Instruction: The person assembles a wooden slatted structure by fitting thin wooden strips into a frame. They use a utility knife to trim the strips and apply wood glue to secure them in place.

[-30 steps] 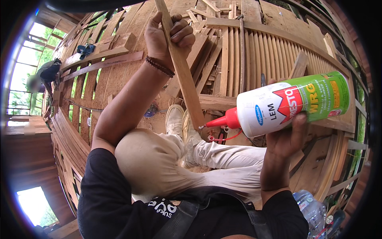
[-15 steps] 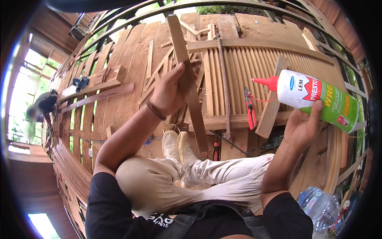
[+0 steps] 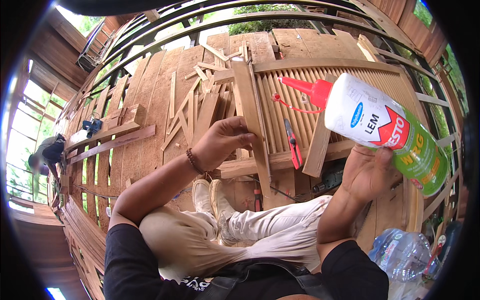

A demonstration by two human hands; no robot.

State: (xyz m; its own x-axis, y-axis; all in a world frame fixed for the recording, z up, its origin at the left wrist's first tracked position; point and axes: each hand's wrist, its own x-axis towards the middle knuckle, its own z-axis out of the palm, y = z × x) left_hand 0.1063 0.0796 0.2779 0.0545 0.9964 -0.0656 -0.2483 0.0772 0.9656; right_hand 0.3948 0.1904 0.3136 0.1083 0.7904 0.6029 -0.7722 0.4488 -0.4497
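My left hand [image 3: 222, 142] is closed around a flat wooden strip [image 3: 246, 100], which slants up and away from me, its near end above my shins. In my right hand [image 3: 369, 172] is a white and green glue bottle [image 3: 382, 125], tilted so its red nozzle points up and left. The nozzle's tip looks uncovered; a small red cap hangs by its strap. Beyond my hands a slatted wooden panel [image 3: 360, 95] lies on the planks. A red cutter knife [image 3: 292, 147] and a short wooden piece [image 3: 318, 145] rest on it, between my two hands.
Loose wooden offcuts [image 3: 187, 107] lie beyond my left hand. By my feet is a red-handled screwdriver [image 3: 258, 201]; a green power drill [image 3: 332, 181] sits below the panel. A large clear plastic bottle [image 3: 405, 255] stands at lower right. Another person [image 3: 49, 152] bends at far left.
My left hand has lowered and slid its hold nearer the strip's close end, and the strip's far end has dropped. The glue bottle has come closer and shifted left, tilting more.
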